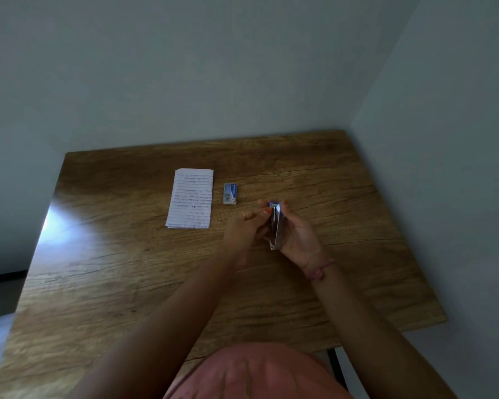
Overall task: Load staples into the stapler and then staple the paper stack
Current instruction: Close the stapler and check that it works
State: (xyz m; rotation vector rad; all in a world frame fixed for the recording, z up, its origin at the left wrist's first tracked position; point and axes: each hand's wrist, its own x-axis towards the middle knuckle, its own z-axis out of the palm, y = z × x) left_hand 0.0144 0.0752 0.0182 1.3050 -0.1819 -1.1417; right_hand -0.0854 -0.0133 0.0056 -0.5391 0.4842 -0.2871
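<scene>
Both hands are raised a bit above the wooden table (127, 283), close together, right of centre. The stapler (275, 226) is gripped in the right hand (298, 237), with the fingers wrapped around its far side and the thumb side toward the camera; it's held lengthways, pointing away from the person, with the blue end at the far tip and the shiny metal part turned up and to the left. The left hand (247, 230) is pressed in against the stapler's left side, fingers curled, with a fingertip laid on the metal near the far end; whether anything small like a strip of staples is pinched in it can't be told, too blurry tbh. A thin ring (242, 214) can be seen on one left finger, and a pink string bracelet (319, 270) is tied around the right wrist. Orange polish can be made out on the nails. The paper stack (191, 198), lined and covered in handwriting, is laid flat on the table further back and to the left of the hands, well apart from them. The small blue staple box (230, 193) is sat just to the right of the paper, between it and the hands, not touched by either hand. A pinkish garment (260, 372) is seen at the bottom edge.
</scene>
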